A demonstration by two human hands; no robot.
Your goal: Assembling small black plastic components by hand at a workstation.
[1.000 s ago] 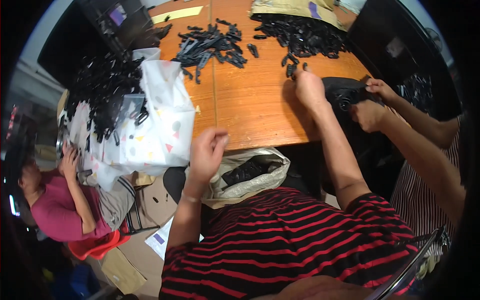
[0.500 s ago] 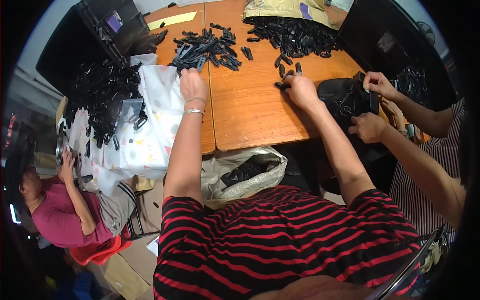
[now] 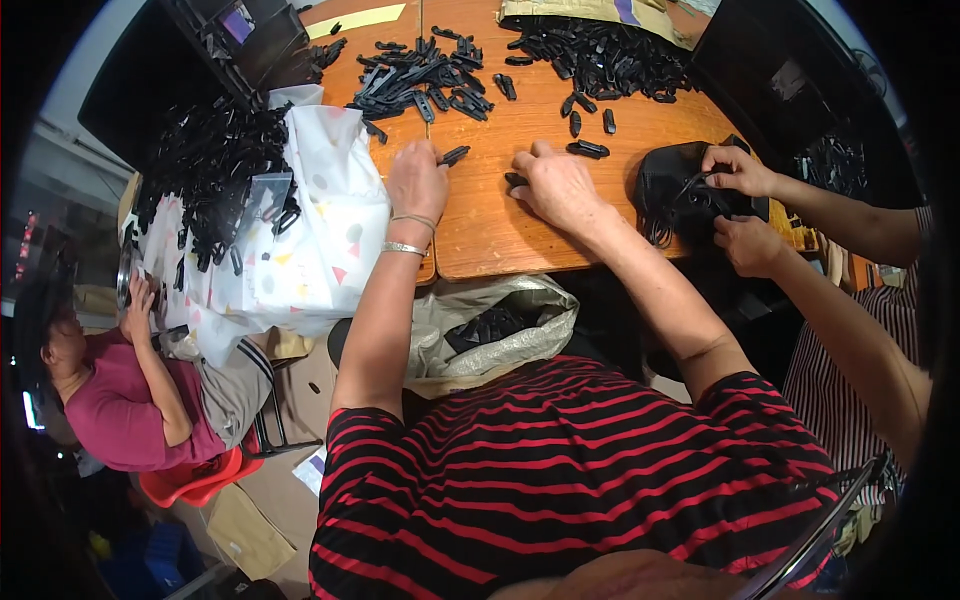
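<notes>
While the left hand (image 3: 418, 185) is pinching an elongated black plastic piece (image 3: 456, 155) at upper centre, the right hand (image 3: 556, 186) is gripping a second piece (image 3: 515, 180).

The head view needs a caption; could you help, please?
Left hand and right hand, each holding a black part, at a table.

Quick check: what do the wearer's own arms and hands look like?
Both are gloveless: left hand and right hand. The left wrist carries a silver-coloured band and a thin bracelet; the right wrist shows none. The short sleeves are black with red stripes, leaving the forearms uncovered.
</notes>
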